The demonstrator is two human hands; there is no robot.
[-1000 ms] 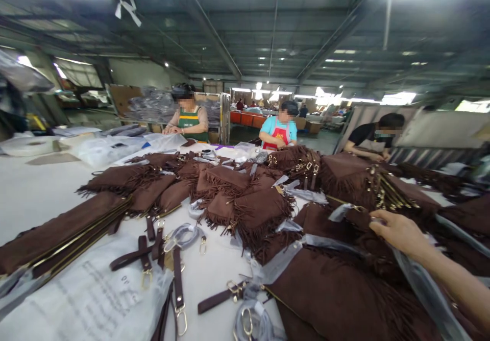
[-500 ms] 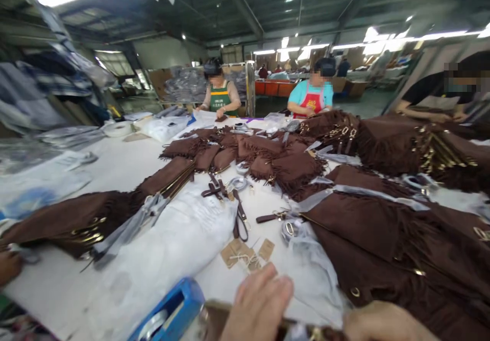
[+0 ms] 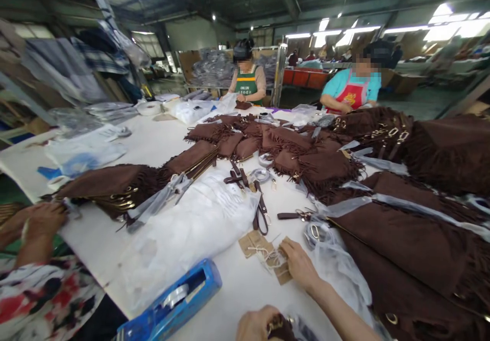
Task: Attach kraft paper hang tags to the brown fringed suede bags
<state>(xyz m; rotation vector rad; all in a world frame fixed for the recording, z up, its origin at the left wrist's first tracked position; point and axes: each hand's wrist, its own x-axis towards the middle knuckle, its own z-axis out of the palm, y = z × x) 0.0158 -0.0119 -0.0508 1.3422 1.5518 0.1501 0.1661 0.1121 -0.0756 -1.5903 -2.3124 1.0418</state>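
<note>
My right hand [image 3: 300, 264] reaches across the white table, its fingers bent onto the right edge of some brown paper tags [image 3: 281, 273] with white strings; the fingertips are partly hidden. At the bottom edge, my left hand [image 3: 258, 324] is closed around a dark brown piece with gold-coloured metal [image 3: 280, 326], mostly cut off by the frame. Beyond the tags lie brown wrist straps [image 3: 261, 211] with metal clasps. A blue tape dispenser [image 3: 176, 300] stands left of my left hand.
Brown fringed bags [image 3: 401, 239] are piled on the right and across the middle. White plastic bags [image 3: 191, 223] cover the left centre. A co-worker's hands [image 3: 44, 223] are at the left table edge by more brown bags [image 3: 111, 185]. Two aproned people stand behind the table.
The view has swung left. My right hand has moved from the lower right up to the paper tags. My left hand has drawn back to the bottom edge and closed on the brown piece.
</note>
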